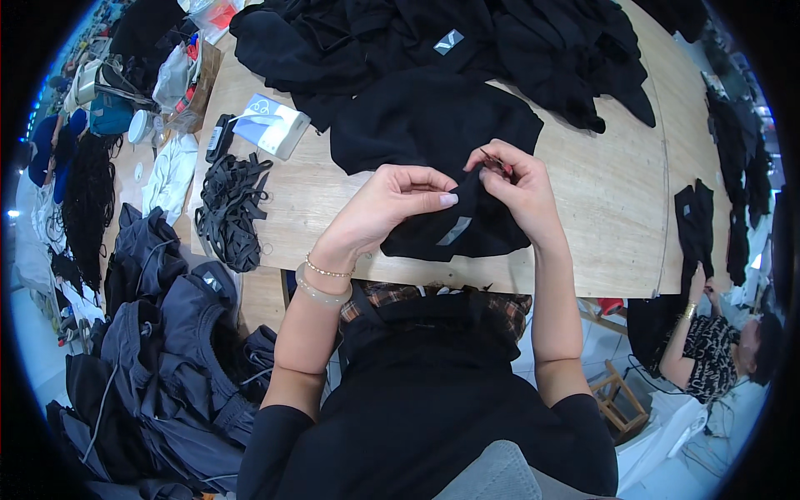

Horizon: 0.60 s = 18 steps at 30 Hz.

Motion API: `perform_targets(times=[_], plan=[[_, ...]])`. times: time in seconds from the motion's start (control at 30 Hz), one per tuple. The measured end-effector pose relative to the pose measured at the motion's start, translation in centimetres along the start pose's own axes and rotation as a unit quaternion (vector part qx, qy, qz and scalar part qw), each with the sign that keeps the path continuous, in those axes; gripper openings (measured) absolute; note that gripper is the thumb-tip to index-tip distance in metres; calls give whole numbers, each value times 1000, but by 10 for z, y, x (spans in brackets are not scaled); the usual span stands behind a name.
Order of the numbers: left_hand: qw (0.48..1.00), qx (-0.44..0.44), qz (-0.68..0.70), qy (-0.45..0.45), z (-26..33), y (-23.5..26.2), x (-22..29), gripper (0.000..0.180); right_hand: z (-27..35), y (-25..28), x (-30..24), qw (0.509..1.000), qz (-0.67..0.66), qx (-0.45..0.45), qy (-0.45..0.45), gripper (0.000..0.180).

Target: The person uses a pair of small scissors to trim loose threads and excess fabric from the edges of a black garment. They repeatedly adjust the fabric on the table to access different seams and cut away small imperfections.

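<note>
A black garment (433, 125) lies spread in front of me on the wooden table, with a pale label (454, 231) on its near part. My left hand (392, 204) is closed, thumb and forefinger pinching a fold of the cloth. Just to its right, my right hand (521, 183) is also closed, fingertips at the raised fold. A small dark and red tool (497, 166) is tucked inside the right fingers; it is mostly hidden, so I cannot tell its kind.
More black garments (367, 42) are heaped at the table's far side. On the left are a tissue pack (271, 127), a pile of dark strips (233, 212) and a cardboard box (200, 83). Dark grey clothes (167, 350) pile up lower left. Another person (708, 350) works at the right.
</note>
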State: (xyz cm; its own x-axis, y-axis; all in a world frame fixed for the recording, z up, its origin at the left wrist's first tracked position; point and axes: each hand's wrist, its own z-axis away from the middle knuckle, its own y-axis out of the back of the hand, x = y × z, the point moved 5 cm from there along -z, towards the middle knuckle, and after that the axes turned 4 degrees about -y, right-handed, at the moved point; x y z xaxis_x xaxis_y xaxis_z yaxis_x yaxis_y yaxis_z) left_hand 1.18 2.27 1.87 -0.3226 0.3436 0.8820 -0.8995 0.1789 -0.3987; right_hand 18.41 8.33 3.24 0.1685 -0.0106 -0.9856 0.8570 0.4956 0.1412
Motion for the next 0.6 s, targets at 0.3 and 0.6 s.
perform_targets(times=[0.3,0.6], plan=[[983,62,173,-22,5,7,4,19,9,10,-28,977,80,108,164,27],[985,67,155,-17,3,8,-1,19,10,3,-44,951,203,105,210,27]])
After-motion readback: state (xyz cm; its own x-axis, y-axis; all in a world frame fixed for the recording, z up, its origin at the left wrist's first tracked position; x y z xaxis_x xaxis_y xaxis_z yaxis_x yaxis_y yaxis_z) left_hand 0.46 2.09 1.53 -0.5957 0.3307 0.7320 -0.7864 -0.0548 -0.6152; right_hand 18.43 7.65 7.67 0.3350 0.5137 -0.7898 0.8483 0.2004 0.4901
